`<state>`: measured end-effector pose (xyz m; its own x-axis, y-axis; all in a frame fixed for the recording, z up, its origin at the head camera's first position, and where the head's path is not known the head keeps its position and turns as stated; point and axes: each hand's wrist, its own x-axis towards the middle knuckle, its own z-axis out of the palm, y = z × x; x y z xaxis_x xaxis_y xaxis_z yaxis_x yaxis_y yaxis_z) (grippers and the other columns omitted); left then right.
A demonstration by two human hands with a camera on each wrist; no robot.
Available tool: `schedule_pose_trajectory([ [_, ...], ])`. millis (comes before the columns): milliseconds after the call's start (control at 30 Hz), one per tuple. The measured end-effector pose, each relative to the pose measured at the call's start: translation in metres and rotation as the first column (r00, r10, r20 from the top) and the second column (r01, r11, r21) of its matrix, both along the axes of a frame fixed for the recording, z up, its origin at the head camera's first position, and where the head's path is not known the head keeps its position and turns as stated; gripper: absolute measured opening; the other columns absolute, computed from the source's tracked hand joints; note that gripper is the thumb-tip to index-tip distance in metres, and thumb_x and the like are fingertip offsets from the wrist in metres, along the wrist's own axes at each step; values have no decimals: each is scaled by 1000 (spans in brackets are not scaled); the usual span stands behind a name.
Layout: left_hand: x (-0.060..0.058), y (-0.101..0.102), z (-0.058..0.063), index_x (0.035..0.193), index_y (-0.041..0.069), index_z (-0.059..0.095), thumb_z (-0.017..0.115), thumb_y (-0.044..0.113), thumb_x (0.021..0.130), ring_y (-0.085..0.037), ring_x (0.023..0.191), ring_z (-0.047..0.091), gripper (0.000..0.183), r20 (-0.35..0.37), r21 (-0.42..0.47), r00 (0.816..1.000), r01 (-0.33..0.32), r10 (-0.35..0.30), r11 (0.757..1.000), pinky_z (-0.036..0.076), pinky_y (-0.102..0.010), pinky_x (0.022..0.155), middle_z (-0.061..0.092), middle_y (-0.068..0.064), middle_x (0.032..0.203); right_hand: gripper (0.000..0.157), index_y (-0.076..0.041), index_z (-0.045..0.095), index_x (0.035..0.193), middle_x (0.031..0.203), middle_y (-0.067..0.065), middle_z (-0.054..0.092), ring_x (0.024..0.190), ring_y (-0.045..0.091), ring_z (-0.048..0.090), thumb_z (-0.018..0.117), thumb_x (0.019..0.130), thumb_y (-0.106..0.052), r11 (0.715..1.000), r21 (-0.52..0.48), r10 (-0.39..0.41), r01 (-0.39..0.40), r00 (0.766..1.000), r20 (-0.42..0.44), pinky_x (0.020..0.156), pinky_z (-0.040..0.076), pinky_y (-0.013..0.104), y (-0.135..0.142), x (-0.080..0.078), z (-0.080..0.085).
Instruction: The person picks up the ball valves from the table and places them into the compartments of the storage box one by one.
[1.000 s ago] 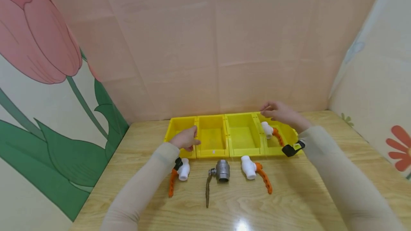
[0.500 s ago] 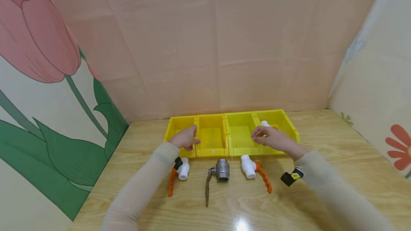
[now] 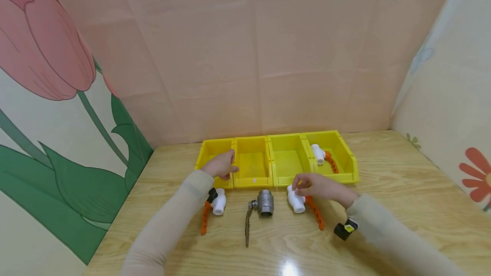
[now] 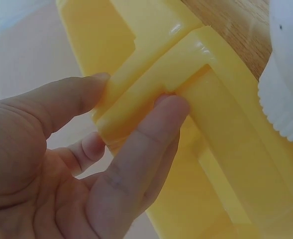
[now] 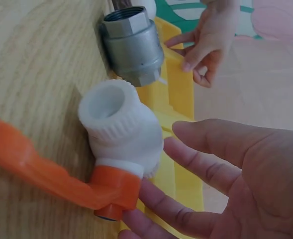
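Observation:
My left hand (image 3: 220, 166) holds the adjoining rims of the two left yellow bins; in the left wrist view the thumb (image 4: 81, 94) is on one side and the index finger (image 4: 151, 134) on the other. My right hand (image 3: 316, 187) is at a white plastic ball valve (image 3: 296, 201) with an orange lever, lying on the table. The right wrist view shows its fingers spread beside the valve body, thumb apart, not closed round it. A metal ball valve (image 3: 265, 203) lies to the left, and another white ball valve (image 3: 219, 202) lies below my left wrist.
Four-in-a-row style yellow bins (image 3: 251, 181) stand side by side at the table's back. The rightmost bin (image 3: 350, 178) holds a white ball valve (image 3: 318, 153) with an orange lever. Behind them rises a pinkish cloth backdrop (image 3: 249, 54).
My right hand has come from over the rightmost bin toward me and down to the white valve in front of the bins. My left hand has stayed in place.

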<state>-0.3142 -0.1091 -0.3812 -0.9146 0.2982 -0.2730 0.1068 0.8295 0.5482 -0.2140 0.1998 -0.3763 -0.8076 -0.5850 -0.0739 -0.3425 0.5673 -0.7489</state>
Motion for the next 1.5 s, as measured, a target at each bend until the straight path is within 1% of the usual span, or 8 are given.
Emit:
schedule_pose_trajectory([
  [100,0,0,0,105,3,43,65,20,94,-21,62,59,30,1,-1,1000,0,0,1000,56,-30,61,41,-5,75,14,-9,59,105,90,10,61,77,20,53,64,93,-15,996,74,-46,45,999,16,65,44,31,3,-19,-30],
  [200,-1,0,0,108,1,44,65,20,94,-21,62,59,32,4,0,1000,0,0,1000,56,-30,61,41,-5,75,18,-12,60,107,86,7,59,73,19,50,67,91,-17,996,76,-59,57,998,25,63,42,30,5,-26,-43],
  [367,-2,-1,-1,109,0,44,65,20,94,-21,62,59,33,6,3,1000,-1,1,1000,57,-31,63,41,-5,75,23,-12,60,112,71,1,47,61,12,40,67,92,-20,997,70,-37,36,999,13,56,33,24,6,-25,-45],
  [633,-3,0,-1,105,2,44,65,19,94,-22,63,60,29,9,5,1000,-2,2,1000,58,-35,66,41,-5,76,26,-12,61,115,69,-1,40,61,12,37,67,92,-22,995,86,-56,54,998,22,55,31,23,6,-25,-47],
  [833,-2,-1,-1,106,1,43,65,21,94,-22,62,60,32,4,2,1000,2,-2,1000,58,-35,67,40,-5,75,26,-11,62,114,69,-1,39,61,12,36,68,91,-22,996,74,-49,49,999,-6,55,31,23,3,-22,-48],
  [1033,-1,-1,-1,110,-1,43,64,20,95,-20,61,58,34,7,4,1000,3,-3,1000,58,-37,70,39,-4,76,23,-12,64,109,75,3,43,66,15,38,70,89,-22,997,70,-31,33,999,-30,57,30,25,-2,-22,-48],
  [1333,0,0,0,112,-2,43,64,19,94,-20,63,60,34,6,-4,1000,-3,4,1000,57,-32,63,38,-4,76,21,-14,65,106,75,2,44,65,15,38,72,87,-21,996,90,-14,20,998,-69,55,30,23,-8,-23,-53],
  [1500,0,0,0,109,-1,44,64,19,94,-20,62,60,32,3,-3,1000,1,-1,1000,56,-31,63,40,-5,76,22,-13,65,108,75,3,45,63,14,39,72,88,-20,996,82,-15,19,999,-52,54,32,22,-10,-22,-53],
])
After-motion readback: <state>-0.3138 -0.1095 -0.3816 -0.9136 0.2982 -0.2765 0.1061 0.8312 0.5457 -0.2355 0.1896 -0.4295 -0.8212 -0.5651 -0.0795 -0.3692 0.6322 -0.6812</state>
